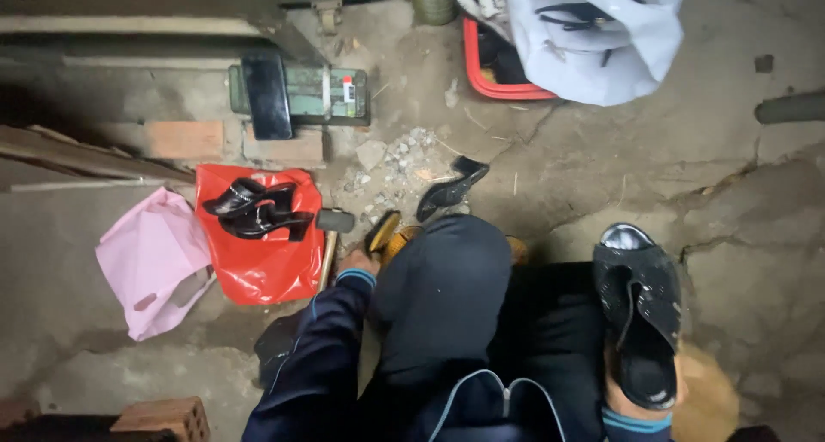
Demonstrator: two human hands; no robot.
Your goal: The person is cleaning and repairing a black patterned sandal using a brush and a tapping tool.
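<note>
A: Head view, nearest the camera — what fills the lower edge?

B: The person's dark trousers and blue jacket sleeve (318,365). The right hand (640,403) is at the bottom right, with a black glittery sandal (640,322) slipped over it, sole side away; the fingers are hidden inside the shoe, so how far they are closed cannot be told.

A: And the left hand?

B: The left hand (357,260) reaches down past the knee, beside a hammer (331,236) whose head lies at the edge of a red plastic bag (262,253). Its fingers are mostly hidden — grip unclear. A yellowish object (382,231) sits just beside it.

A: The surface?

B: Cracked grey concrete floor (601,158), with a patch of rubble (400,163). A pair of black heeled shoes (256,210) rests on the red bag; a pink bag (155,262) lies next to it. A single black heel (451,188) lies near the rubble.

A: Farther off?

B: A green metal block (318,94), bricks (185,139), a red basket (494,68) and a white bag (593,30).
</note>
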